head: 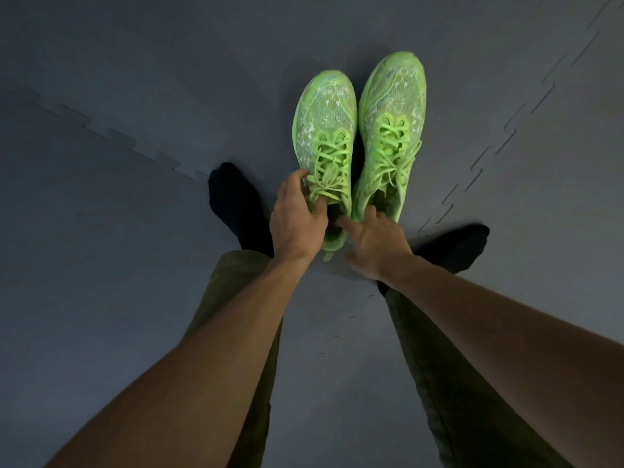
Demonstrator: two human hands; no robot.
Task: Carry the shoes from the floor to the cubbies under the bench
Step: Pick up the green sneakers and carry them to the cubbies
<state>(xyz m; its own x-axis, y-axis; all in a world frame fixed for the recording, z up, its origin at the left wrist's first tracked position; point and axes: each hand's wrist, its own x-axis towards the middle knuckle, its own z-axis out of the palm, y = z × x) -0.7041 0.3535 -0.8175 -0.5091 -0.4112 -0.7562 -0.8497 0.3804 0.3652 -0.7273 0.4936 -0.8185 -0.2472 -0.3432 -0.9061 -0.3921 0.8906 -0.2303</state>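
Left hand point(297, 224) grips left sneaker point(326, 130); right hand point(374, 244) spread, ungripped, at right sneaker point(391, 106). Both on floor mat point(135, 96); carry not started.

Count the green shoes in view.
2. The left shoe, its collar gripped by the left hand; the right shoe beside it, right hand at its heel. None looks hidden.

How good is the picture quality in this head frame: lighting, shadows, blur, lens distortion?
Head view: dim, bluish light, but the neon-green mesh running shoes look vivid and sharp; faint shadows on the grey interlocking foam floor around them; no glare; left hand and right hand at the shoes' heels in focus; wide-angle lens enlarges the forearms toward the lower corners.
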